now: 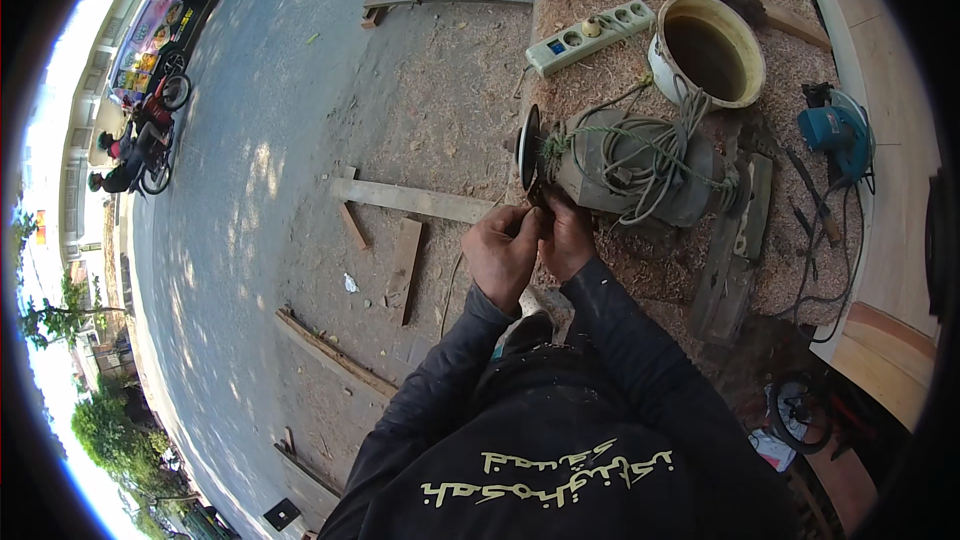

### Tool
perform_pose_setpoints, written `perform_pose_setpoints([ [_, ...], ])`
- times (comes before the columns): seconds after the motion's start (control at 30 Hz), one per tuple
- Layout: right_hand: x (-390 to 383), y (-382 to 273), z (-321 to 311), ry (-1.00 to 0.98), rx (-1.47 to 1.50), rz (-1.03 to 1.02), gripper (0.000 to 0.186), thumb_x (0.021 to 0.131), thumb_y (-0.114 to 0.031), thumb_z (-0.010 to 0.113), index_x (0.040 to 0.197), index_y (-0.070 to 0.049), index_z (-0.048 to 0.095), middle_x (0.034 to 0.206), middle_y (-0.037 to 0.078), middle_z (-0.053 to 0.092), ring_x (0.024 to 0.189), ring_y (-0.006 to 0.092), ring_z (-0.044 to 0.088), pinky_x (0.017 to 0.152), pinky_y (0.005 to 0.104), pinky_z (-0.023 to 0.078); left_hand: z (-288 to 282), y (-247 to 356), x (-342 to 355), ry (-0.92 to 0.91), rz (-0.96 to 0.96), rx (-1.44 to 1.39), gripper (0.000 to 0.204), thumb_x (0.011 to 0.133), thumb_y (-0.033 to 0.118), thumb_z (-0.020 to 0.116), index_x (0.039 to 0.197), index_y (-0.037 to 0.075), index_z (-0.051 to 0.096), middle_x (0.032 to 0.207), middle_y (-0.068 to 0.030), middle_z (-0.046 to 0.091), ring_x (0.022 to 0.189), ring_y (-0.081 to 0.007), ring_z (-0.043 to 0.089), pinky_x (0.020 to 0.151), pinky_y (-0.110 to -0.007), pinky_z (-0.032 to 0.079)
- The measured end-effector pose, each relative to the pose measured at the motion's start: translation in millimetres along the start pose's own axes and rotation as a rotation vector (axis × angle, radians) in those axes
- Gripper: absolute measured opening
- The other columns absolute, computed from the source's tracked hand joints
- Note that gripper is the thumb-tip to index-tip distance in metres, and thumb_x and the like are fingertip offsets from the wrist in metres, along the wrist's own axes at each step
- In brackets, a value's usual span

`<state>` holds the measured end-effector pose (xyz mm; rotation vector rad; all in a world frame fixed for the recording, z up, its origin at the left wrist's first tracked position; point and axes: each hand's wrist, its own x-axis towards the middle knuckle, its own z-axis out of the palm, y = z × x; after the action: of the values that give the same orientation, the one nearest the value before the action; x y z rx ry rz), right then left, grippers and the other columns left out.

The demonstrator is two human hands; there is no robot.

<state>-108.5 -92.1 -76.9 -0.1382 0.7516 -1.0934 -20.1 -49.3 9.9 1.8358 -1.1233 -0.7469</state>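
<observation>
My left hand (503, 252) and my right hand (566, 237) are pressed together just below a dark grinding disc (528, 147). The disc is mounted on the end of a grey electric motor (640, 175) wrapped in greenish cord, lying on a sawdust-covered bench (620, 50). Both hands pinch something small and dark against the disc's lower edge; what it is stays hidden by my fingers. My dark sleeves come up from the lower edge.
A white power strip (590, 36) and a cream enamel pot (708, 48) sit behind the motor. A blue power tool (835, 130) with cable lies right. Wood planks (410, 200) lie on the dirt ground left. A person on a motorbike (140, 145) passes far left.
</observation>
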Motion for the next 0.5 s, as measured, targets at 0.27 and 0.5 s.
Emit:
perform_pose_setpoints([
  [0.27,18.6,13.6,-15.8,0.027,0.038,0.035,0.017,0.102,-0.013,0.064,0.118,-0.013,0.066,0.098,-0.004,0.069,0.078,0.0068,0.064,0.064,0.0242,0.047,3.7,-1.5,9.5,0.007,0.025,0.042,0.023,0.09,0.018,0.074,0.096,-0.004,0.078,0.078,-0.0203,0.073,0.069,-0.0254,0.075,0.066,-0.033,0.055],
  [0.5,15.1,7.6,-15.7,0.005,0.002,0.075,0.015,0.103,-0.013,0.062,0.118,-0.013,0.066,0.101,-0.003,0.069,0.082,0.0066,0.065,0.065,0.0247,0.049,3.4,-2.3,7.1,0.01,0.045,0.018,0.021,0.092,0.012,0.076,0.096,-0.008,0.077,0.077,-0.0108,0.077,0.07,-0.0087,0.069,0.067,-0.026,0.054],
])
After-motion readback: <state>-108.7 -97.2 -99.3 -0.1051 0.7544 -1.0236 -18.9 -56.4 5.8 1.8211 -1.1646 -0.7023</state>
